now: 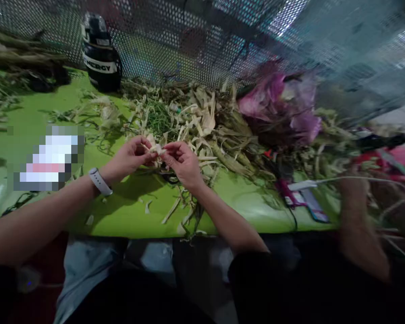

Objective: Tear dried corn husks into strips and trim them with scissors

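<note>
My left hand (140,152), with a pale watch band (100,182) on its wrist, comes in from the left. Its thumb and fingers pinch a small bunch of pale husk strips (158,149) that looks like corn husk. From the right, my right hand (184,163) pinches the same bunch with thumb and forefinger, so the fingertips nearly meet. Just behind the hands lie cut husk strips (197,121) and a tuft of thin green strands (158,116). Something dark, partly hidden, shows beneath my fingers. Small pale scraps (147,207) are scattered on the green tabletop (131,220).
A black jug (103,67) stands by the mesh screen (162,45). Purple wrapping (280,101) and long dry leaves (234,157) are heaped rightward. A phone (313,204) with a white cable lies near another person's arm (354,211). A blurred-out bright screen (49,157) is at left.
</note>
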`<state>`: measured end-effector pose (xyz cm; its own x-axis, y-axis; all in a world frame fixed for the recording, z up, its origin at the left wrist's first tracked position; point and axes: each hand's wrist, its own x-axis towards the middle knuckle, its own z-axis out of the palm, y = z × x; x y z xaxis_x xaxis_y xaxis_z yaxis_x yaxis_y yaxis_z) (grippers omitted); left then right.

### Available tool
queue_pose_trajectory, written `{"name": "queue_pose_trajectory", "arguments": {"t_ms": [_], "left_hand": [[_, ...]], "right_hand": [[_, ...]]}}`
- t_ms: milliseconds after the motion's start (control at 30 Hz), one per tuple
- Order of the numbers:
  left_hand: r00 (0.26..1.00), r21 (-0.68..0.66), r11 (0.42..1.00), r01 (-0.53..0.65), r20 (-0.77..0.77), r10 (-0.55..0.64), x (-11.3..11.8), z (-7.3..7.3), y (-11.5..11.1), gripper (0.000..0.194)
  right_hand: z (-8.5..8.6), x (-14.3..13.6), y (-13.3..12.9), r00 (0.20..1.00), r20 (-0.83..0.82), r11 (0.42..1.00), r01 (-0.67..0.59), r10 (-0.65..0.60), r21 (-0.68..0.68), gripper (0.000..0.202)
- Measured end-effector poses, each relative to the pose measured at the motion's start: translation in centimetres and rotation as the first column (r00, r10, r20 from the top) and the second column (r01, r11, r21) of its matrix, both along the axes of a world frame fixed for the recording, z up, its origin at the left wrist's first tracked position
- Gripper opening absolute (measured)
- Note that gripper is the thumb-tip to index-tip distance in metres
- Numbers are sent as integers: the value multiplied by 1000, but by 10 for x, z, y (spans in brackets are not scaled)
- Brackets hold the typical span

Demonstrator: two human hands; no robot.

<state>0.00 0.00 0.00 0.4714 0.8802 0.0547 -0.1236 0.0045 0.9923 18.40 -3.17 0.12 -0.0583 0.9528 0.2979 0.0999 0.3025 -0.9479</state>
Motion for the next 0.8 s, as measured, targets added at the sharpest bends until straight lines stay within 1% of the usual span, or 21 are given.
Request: {"name": "queue_pose_trajectory", "arguments": {"t_ms": [133,233,400,600,667,800], "left_hand": [[1000,36,999,-5,-6,6,-1,-3,2,34],[1000,67,998,-7,-25,9,0,-5,4,33],[999,154,988,-13,-38,19,2,-7,4,30],[997,232,973,-12,-66,28,4,-7,2,29],[997,226,974,-19,-67,34,5,-8,2,30],[999,160,987,-20,-33,26,7,-12,2,33]], "right_hand": [[1,1,-1,998,54,999,-21,23,-36,20],[1,1,0,998,38,997,-51,54,-65,17],[-1,1,1,999,38,991,-11,16,-135,16],[0,2,2,999,37,982,15,-8,-186,16],[1,2,2,999,46,981,14,-5,-195,15],[2,2,2,998,60,976,20,-7,-218,13]]}}
